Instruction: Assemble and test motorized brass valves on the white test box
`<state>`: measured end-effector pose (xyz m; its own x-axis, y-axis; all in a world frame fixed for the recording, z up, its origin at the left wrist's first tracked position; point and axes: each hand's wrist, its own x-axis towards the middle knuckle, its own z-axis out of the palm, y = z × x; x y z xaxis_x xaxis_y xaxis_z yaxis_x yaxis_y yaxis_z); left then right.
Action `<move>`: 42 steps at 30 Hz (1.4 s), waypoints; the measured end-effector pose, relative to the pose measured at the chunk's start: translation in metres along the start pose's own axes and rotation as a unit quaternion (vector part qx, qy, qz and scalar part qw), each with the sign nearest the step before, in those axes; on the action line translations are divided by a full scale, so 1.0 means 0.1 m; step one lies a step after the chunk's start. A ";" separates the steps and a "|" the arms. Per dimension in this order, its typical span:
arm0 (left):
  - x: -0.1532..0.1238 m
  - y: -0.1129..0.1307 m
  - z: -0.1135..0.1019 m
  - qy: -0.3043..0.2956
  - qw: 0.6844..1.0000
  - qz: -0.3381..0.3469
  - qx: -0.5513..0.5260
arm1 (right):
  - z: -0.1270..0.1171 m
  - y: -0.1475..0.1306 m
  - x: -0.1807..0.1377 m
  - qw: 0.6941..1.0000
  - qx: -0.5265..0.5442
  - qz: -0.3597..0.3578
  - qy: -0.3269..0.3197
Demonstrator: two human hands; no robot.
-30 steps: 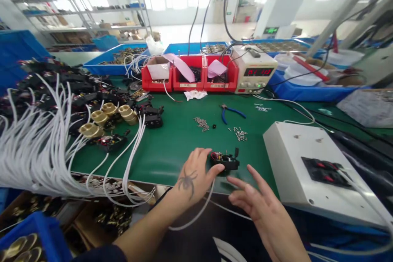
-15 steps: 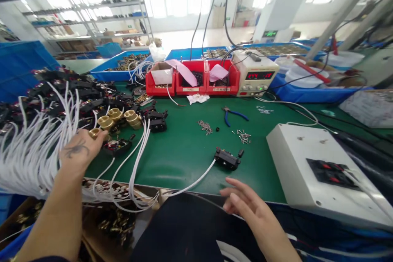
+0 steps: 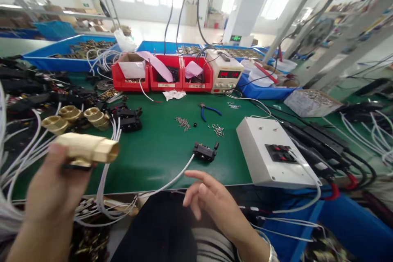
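Observation:
Raised above the left part of the bench, a brass valve body [image 3: 92, 147] with a threaded opening lies sideways in my left hand [image 3: 57, 184]. My fingers are wrapped around its lower side, and a dark part shows underneath. Several other brass valve bodies [image 3: 96, 118] stand just behind it. My right hand [image 3: 211, 202] hovers at the bench's front edge, fingers loosely spread and holding nothing. Beyond its fingertips sits a black actuator unit [image 3: 205, 152] with a small lever and a white cable [image 3: 175, 178] trailing left over the edge.
Blue-handled pliers [image 3: 210, 110] and small piles of screws [image 3: 183, 123] lie mid-bench. Red bins [image 3: 166, 86] and a power supply [image 3: 223, 71] line the back. A white switch box [image 3: 254, 151] stands right. Black units with white cables [image 3: 129, 120] crowd the left.
My left hand has lifted a brass valve body from the group and brought it nearer. The view has turned to the right. My right hand stays open near the black unit.

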<state>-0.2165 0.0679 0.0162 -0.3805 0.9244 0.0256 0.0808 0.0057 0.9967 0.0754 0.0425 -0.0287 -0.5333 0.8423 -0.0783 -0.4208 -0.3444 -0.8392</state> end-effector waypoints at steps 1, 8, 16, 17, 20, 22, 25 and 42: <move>-0.07 0.00 0.12 0.011 0.999 0.002 -0.053 | 0.00 0.02 0.01 1.000 0.014 -0.008 -0.010; -0.37 0.01 1.18 -0.311 0.937 -0.092 -0.128 | -0.06 -0.06 -0.11 0.996 0.049 -0.028 0.073; -0.22 0.22 1.41 -0.377 0.891 0.107 0.230 | -0.30 0.03 -0.34 0.995 0.062 0.007 0.078; -0.16 0.23 1.43 -0.315 0.890 0.151 0.295 | -0.32 0.06 -0.37 0.995 0.074 0.021 0.070; -0.03 0.23 1.54 -0.209 0.810 0.263 0.480 | -0.34 0.10 -0.42 0.989 0.120 0.038 0.076; -0.01 0.20 1.68 -0.247 0.740 0.283 0.558 | -0.34 0.09 -0.44 0.987 0.149 0.012 0.067; -0.05 0.16 1.91 -0.328 0.709 0.256 0.570 | -0.33 0.08 -0.45 0.986 0.158 -0.020 0.055; -0.25 0.26 1.48 -0.269 0.952 -0.131 0.070 | -0.23 -0.04 -0.56 0.988 0.131 0.016 0.076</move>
<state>-0.0688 0.1011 0.0300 0.1183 0.9458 -0.3024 0.1841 0.2783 0.9427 0.1235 0.0056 -0.0335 -0.4406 0.8754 -0.1990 -0.5922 -0.4500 -0.6685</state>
